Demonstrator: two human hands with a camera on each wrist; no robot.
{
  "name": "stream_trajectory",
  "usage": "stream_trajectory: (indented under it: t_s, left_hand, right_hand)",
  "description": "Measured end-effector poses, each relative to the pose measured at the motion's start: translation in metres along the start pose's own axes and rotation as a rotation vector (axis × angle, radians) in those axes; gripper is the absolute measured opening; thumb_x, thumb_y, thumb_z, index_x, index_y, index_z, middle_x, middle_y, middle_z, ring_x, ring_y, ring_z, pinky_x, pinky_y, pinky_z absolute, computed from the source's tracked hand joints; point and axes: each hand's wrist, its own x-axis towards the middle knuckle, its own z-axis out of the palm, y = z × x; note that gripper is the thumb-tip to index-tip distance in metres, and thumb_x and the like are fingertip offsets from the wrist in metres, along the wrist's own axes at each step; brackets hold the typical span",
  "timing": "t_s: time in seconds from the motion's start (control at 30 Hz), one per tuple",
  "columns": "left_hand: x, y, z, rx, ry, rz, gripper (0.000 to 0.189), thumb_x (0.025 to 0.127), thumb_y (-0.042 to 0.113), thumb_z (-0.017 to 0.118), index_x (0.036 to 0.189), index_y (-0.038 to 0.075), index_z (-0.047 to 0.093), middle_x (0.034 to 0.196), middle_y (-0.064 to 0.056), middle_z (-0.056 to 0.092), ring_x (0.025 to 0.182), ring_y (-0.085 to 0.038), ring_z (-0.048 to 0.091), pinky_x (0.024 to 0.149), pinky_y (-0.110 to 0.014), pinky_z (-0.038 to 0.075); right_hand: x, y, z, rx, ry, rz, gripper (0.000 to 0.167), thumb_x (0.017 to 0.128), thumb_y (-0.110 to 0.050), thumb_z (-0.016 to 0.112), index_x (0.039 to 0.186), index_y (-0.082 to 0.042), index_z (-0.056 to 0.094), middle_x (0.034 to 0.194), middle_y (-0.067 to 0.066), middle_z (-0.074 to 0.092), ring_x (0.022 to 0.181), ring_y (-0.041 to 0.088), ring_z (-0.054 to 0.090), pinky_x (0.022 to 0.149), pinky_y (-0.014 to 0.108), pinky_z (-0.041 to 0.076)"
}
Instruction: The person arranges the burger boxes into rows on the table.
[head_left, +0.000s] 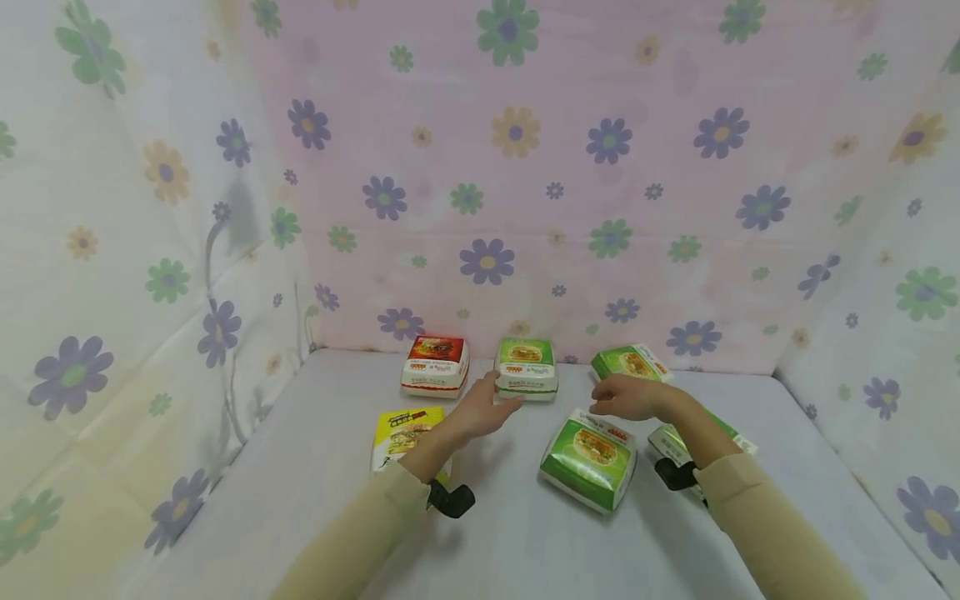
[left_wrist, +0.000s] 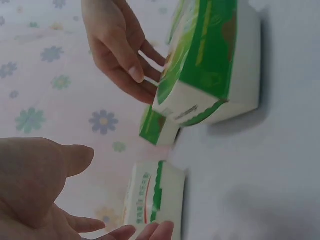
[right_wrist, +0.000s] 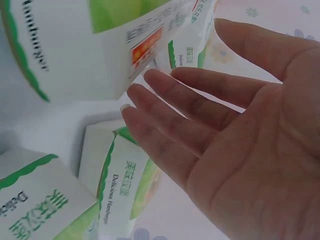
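Note:
My left hand [head_left: 480, 410] hovers with spread, relaxed fingers in front of the green and white hamburger box [head_left: 527, 354] at the back middle. In the left wrist view its fingertips overlap that box's printed side. My right hand [head_left: 628, 397] is extended just above the far edge of the front green hamburger box [head_left: 588, 461], which sits at an angle. In the right wrist view the fingers [right_wrist: 175, 117] are loosely straight, close by this box's white corner, and the palm is bare. Neither hand holds anything.
A red burger box [head_left: 437, 367] stands back left, with a yellow burger box [head_left: 405, 429] partly behind my left forearm. Another green box [head_left: 633, 362] is at the back right. One more green box [head_left: 667, 444] is partly covered by my right arm. Flowered cloth walls [head_left: 487, 217] surround the table.

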Motion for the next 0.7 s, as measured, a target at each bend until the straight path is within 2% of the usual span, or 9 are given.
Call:
stream_trajectory:
  t_s: [0.2,0.43,0.57,0.63,0.7]
  left_hand:
    - [-0.013,-0.007,0.014,-0.038,-0.109,0.008,0.078,0.101,0.044,0.063,0.158,0.002,0.031,0.15,-0.022,0.046,0.134,-0.039,0.047,0.109,-0.057,0.043]
    - [-0.017,-0.014,0.036,-0.092,-0.2,-0.044,0.075,0.099,0.045,0.066,0.155,0.005,0.038,0.146,-0.015,0.052,0.105,-0.025,0.067,0.099,-0.051,0.052]
    - [-0.019,-0.017,0.048,-0.141,-0.236,-0.071,0.071,0.099,0.042,0.068,0.153,0.005,0.041,0.144,-0.016,0.053,0.104,-0.026,0.067,0.092,-0.048,0.057]
    - [-0.02,-0.017,0.052,-0.162,-0.247,-0.075,0.069,0.1,0.04,0.067,0.153,0.004,0.041,0.143,-0.016,0.053,0.105,-0.026,0.067,0.089,-0.047,0.058]
    - [-0.021,-0.016,0.055,-0.18,-0.258,-0.072,0.068,0.1,0.039,0.067,0.152,0.003,0.042,0.142,-0.018,0.053,0.104,-0.027,0.067,0.087,-0.045,0.059]
  right_hand:
    - [-0.009,0.01,0.006,0.084,-0.034,-0.027,0.051,0.106,-0.023,0.056,0.143,0.011,0.049,0.143,0.029,0.052,0.122,0.038,0.058,0.098,0.051,0.052]
    - [-0.011,0.016,0.011,0.107,-0.044,-0.022,0.048,0.105,-0.022,0.056,0.142,0.009,0.052,0.122,0.013,0.065,0.101,0.023,0.059,0.091,0.047,0.052]
    - [-0.012,0.018,0.016,0.108,-0.04,-0.031,0.042,0.106,-0.021,0.056,0.137,0.006,0.058,0.116,0.01,0.064,0.096,0.021,0.057,0.085,0.043,0.051]
    - [-0.012,0.019,0.016,0.112,-0.04,-0.036,0.035,0.106,-0.02,0.055,0.13,0.004,0.063,0.103,0.011,0.063,0.091,0.022,0.056,0.08,0.041,0.049]
    - [-0.013,0.021,0.016,0.111,-0.037,-0.036,0.033,0.106,-0.021,0.055,0.128,0.003,0.064,0.099,0.01,0.062,0.09,0.022,0.056,0.077,0.039,0.048]
